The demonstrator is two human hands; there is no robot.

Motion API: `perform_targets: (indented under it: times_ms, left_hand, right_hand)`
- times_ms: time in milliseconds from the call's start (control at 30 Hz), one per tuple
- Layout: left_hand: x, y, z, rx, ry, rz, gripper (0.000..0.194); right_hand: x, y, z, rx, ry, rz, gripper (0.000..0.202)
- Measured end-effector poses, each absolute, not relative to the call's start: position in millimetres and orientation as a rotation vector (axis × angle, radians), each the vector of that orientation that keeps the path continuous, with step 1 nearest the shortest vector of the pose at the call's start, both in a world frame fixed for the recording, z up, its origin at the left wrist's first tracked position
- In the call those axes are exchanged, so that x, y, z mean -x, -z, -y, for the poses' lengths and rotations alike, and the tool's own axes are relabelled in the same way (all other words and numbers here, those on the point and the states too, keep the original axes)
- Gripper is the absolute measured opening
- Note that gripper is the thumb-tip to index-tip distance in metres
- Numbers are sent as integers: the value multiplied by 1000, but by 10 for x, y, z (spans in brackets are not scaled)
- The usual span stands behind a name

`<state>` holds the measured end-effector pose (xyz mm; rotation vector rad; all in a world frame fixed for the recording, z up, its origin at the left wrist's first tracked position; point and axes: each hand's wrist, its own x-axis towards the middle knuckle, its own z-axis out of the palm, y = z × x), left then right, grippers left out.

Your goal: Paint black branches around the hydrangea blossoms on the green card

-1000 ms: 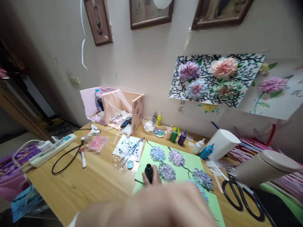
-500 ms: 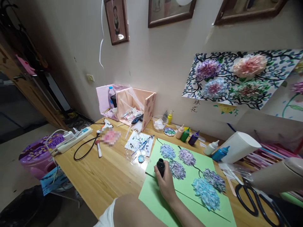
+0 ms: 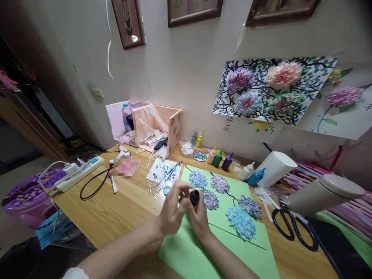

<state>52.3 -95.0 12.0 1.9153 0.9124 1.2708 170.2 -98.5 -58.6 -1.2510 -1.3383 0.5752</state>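
Blk bottle [image 3: 194, 198] sits near ctr of view, above the green sheets [image 3: 180, 252], top end facing up twd the camera. R hand [image 3: 200, 221], arm in from 5 o'clock, has its fingers wrapped snug round it. L hand [image 3: 173, 209], arm in from 7, is at the bottle's 9-10 side w/ fingers bent in a loose, narrow curl right by the top end; can't tell if they touch it or hold smth small, e.g. a cap.

Step in hand, my read: two-handed work at the bottle's neck, prob. cap-related; can't tell if on or off. Next move prob. calls for a steady R grip, bottle kept upright, L fingertips lined up w/ the neck, no drips on the flowers.

Clock from the bottle: blue-violet flower [image 3: 198, 179] at 12, close; lilac flower [image 3: 220, 184] at 2; turquoise flower [image 3: 241, 223] approx 4. Paint-spotted white sheet [image 3: 155, 166] w/ blue brushes [image 3: 168, 177] at 10, glue gun [image 3: 124, 150] same way, farther. Green paint bottle [image 3: 217, 159] at 1, blue paint bottle [image 3: 256, 177] btwn 2 & 3, scissors [image 3: 283, 225] btwn 3 & 4, all on the wood tabletop [image 3: 124, 209].
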Motion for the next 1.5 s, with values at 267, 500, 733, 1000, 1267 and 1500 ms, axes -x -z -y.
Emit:
perform_targets:
  times_ms: [267,500,733,1000,1267,1500]
  left_hand:
    - [-346,173,685,-2062,-947,-930,32]
    - [-216,139,621,-1919,-993,-1031,29]
    - [-3,80,377,-2020,-1100,-1178,15]
    - [144,128,211,-1877,-1339,-1524,23]
    - [340,164,11,-1575,-1498,-1709,33]
    - [307,99,108,-1611,-1536,-1662,32]
  right_hand:
    - [-1656,668,935,1115,-743,1357,19]
    - [-1455,493,796,1184,-842,1441,27]
    - [-1373,150,435,1121,-915,1756,50]
    - [-1578,9,277,1576,-1021,1786,38]
    - [-1459,456,153,1593,-1111,1657,33]
    - [-1218,576,227,1465,-1037,1742,30]
